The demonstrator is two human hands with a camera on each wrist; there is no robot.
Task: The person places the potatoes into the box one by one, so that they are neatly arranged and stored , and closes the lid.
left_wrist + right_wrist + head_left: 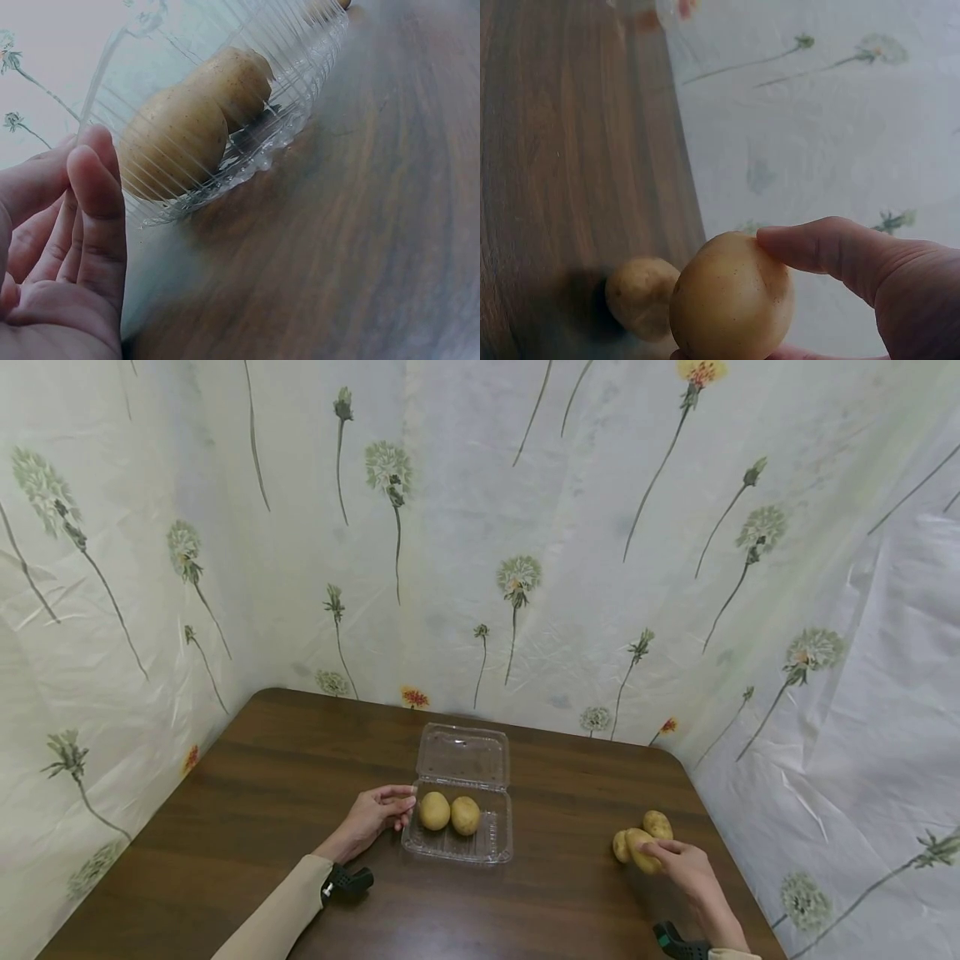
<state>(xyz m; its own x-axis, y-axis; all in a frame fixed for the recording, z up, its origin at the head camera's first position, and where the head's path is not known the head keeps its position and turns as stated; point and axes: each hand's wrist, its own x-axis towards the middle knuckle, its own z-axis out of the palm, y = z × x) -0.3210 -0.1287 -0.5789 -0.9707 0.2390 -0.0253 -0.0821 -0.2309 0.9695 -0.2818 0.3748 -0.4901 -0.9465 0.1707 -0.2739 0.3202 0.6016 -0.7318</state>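
Observation:
A clear plastic container (pixel 498 835) stands with its lid (pixel 462 755) folded back, two potatoes (pixel 434 811) (pixel 174 142) lying side by side in its left part. My left hand (pixel 372 817) (pixel 67 247) pinches the container's left rim between thumb and fingers. Over at the right, my right hand (pixel 692 878) (pixel 840 259) holds a potato (pixel 642 852) (pixel 731 296) between thumb and fingers; the fingers are mostly hidden behind it in the right wrist view. Beside the held potato are two others (pixel 657 824) (pixel 641 298).
The brown wooden table (pixel 555 893) meets a flower-patterned curtain (pixel 465 527) at its back and sides. Dark straps with devices (pixel 349 882) are on both wrists.

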